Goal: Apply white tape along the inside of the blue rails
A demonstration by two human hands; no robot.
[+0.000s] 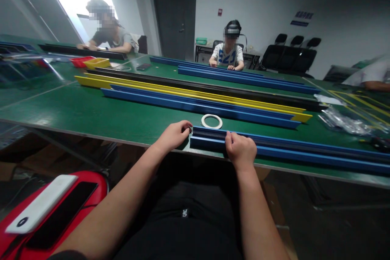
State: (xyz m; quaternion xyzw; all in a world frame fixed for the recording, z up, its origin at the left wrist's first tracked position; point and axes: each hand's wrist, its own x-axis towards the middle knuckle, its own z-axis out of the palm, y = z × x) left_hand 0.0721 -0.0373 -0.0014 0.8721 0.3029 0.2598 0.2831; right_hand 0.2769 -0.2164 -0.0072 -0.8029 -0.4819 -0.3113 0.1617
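A long blue channel-shaped rail [304, 152] with a dark inner groove lies along the near edge of the green table. My right hand [241, 149] is closed over it a short way from its left end, fingertips hidden on the rail. At that left end is my left hand [176, 135], thumb and fingers curled together in a pinch. Whatever lies between those fingers, if anything, is too small to tell. Just behind the rail's end, a roll of white tape [211, 121] lies flat.
Farther back lie another blue rail [198, 105], a yellow rail [195, 93] and a black rail [170, 79]. Clear plastic bags [344, 121] are at right. A red stool [91, 183] holds a white device [41, 203] and a black phone [63, 215]. Other people sit around the table.
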